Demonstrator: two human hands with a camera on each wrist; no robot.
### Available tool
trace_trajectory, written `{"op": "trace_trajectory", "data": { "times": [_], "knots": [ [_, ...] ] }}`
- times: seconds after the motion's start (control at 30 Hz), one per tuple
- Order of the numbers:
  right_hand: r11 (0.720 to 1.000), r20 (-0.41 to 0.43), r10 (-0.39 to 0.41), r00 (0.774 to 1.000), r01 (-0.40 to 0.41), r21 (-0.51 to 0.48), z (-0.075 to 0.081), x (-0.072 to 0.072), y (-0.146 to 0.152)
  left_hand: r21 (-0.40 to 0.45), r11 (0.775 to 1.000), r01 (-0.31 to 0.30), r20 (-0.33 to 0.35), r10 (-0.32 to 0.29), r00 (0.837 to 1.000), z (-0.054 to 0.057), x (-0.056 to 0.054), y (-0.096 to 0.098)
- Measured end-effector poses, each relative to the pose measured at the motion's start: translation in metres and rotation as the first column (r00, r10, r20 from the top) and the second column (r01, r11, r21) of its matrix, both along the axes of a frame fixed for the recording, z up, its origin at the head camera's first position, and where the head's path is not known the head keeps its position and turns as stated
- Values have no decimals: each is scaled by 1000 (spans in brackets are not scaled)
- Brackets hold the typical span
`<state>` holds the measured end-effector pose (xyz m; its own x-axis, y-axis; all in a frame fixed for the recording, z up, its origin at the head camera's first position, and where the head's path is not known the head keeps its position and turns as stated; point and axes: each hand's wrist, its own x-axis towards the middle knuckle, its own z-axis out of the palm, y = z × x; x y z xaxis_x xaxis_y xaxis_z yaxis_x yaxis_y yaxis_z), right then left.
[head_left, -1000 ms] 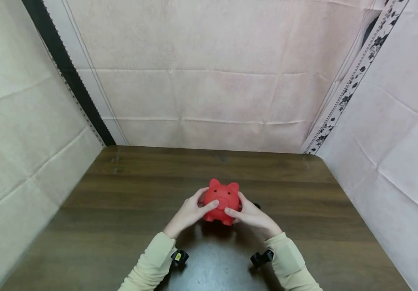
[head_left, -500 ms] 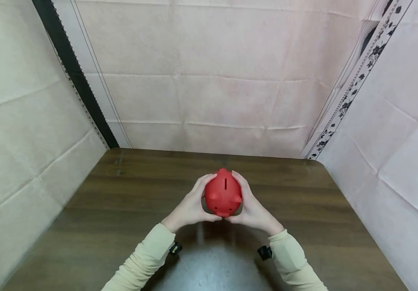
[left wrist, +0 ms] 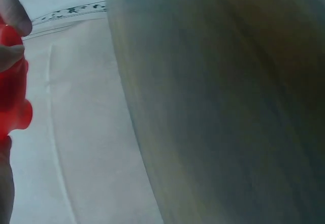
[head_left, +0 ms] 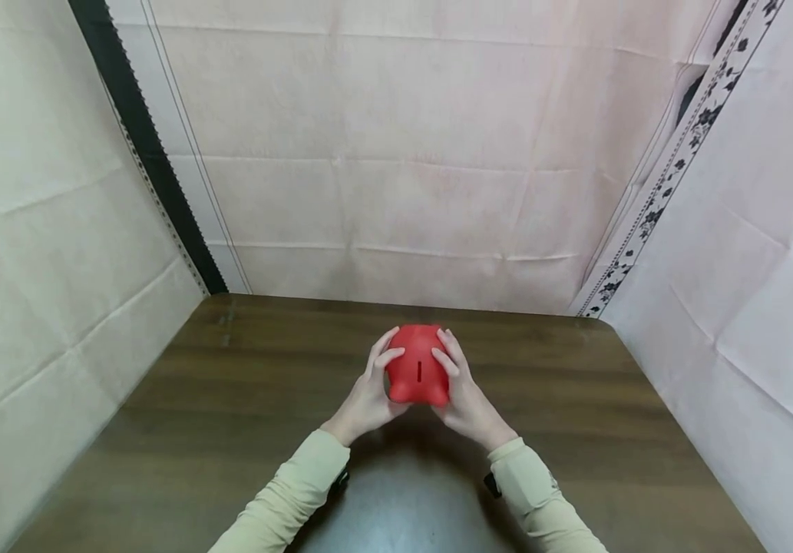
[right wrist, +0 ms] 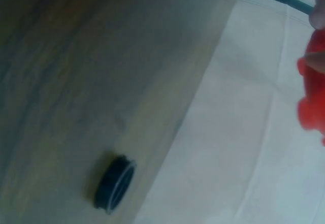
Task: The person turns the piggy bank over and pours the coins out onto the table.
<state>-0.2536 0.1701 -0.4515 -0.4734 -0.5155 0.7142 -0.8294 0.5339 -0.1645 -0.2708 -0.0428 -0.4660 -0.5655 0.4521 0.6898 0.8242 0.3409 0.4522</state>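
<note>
The left hand [head_left: 371,398] and right hand [head_left: 467,401] gripped the red piggy bank [head_left: 419,365] between them over the wooden table [head_left: 209,430], a hold that seemed best kept firm and equally pressed from both sides.

Red piggy bank [head_left: 418,359] — cut off in both wrist views

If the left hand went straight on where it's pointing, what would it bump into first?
The left hand would meet the red piggy bank first, since it's holding that. After that, probably the right hand on the other side, though depth is hard to judge.
</note>
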Motion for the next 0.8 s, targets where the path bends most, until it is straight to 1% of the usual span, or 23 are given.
{"op": "trace_trajectory", "data": {
  "times": [0.03, 0.1, 0.17, 0.2, 0.23, 0.3, 0.37, 0.43, 0.47, 0.5, 0.53, 0.63, 0.67, 0.73, 0.8],
  "knots": [
    [1000, 7, 8, 1000, -8, -8, -2, -1, 0, -3, 1000, 1, 6, -1, 1000, -1, 0, -1],
    [999, 76, 36, 996, -33, -39, -6, -4, 1, -2, 1000, 2, 48, -1, 999, -2, 0, -2],
    [996, 191, 49, 980, -34, -81, -7, -6, 3, 8, 1000, 8, 127, -9, 992, -2, -1, -4],
    [994, 264, 54, 963, -26, -107, -7, -6, 5, 14, 1000, 10, 174, -13, 985, -1, -1, -5],
    [991, 339, 57, 939, -12, -134, -7, -6, 6, 22, 1000, 8, 230, -13, 973, 0, -1, -5],
    [985, 467, 46, 883, 39, -171, -5, -6, 8, 31, 999, -14, 327, 3, 945, 2, -1, -7],
    [974, 577, 20, 816, 114, -194, -5, -4, 10, 30, 999, -43, 416, 27, 909, 5, 0, -7],
    [961, 653, -2, 758, 181, -208, -5, -4, 11, 21, 996, -86, 493, 64, 868, 9, 0, -6],
    [954, 680, -13, 734, 213, -211, -5, -5, 10, 6, 994, -108, 517, 89, 851, 11, 0, -6],
    [946, 702, -28, 712, 246, -212, -4, -5, 10, -4, 992, -128, 541, 110, 833, 13, 0, -5],
    [940, 716, -40, 697, 269, -209, -4, -6, 9, -15, 989, -147, 561, 130, 817, 16, 0, -4],
    [926, 743, -82, 664, 326, -190, -4, -8, 5, -60, 975, -213, 589, 207, 781, 22, -2, 0],
    [922, 745, -102, 659, 343, -178, -4, -9, 4, -74, 969, -236, 595, 233, 769, 24, -2, 1],
    [916, 737, -149, 659, 372, -148, -4, -10, 1, -100, 955, -279, 604, 282, 745, 27, -3, 4],
    [906, 730, -199, 654, 406, -117, -3, -12, -2, -138, 940, -313, 595, 331, 733, 29, -5, 7]
  ]
}}
